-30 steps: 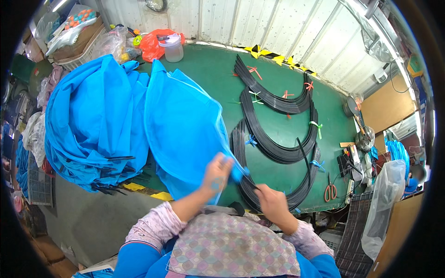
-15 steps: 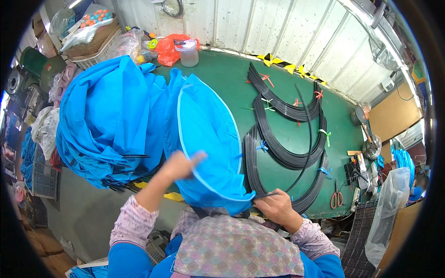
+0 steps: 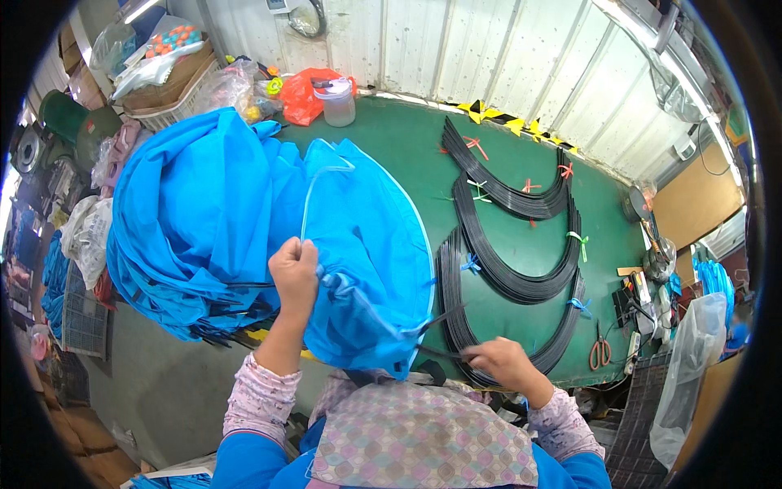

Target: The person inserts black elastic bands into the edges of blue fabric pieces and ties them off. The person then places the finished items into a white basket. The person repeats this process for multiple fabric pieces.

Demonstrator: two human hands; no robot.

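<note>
A blue fabric piece point(image 3: 375, 236) with a pale piped edge lies in front of me on the green table point(image 3: 407, 134). My left hand point(image 3: 295, 273) is closed in a fist on its left edge, where the cloth is bunched. A thin black rod point(image 3: 440, 353) runs out of the fabric's lower right corner. My right hand point(image 3: 498, 363), slightly blurred, is closed around that rod's outer part. Another dark rod end point(image 3: 444, 316) sticks out just above it. To the left is a large heap of blue fabric point(image 3: 195, 187) with black rod ends poking out below.
Curved bundles of black rods point(image 3: 509, 265), tied with coloured strips, lie to the right. Red-handled scissors point(image 3: 600, 352) rest near the right edge. A lidded plastic jar point(image 3: 338, 106) and an orange bag point(image 3: 303, 98) stand at the back by the white wall.
My left hand has moved up and now grips the fabric's left edge, which is bunched. The long loose rod that lay across the bundles has been drawn mostly out of sight.
</note>
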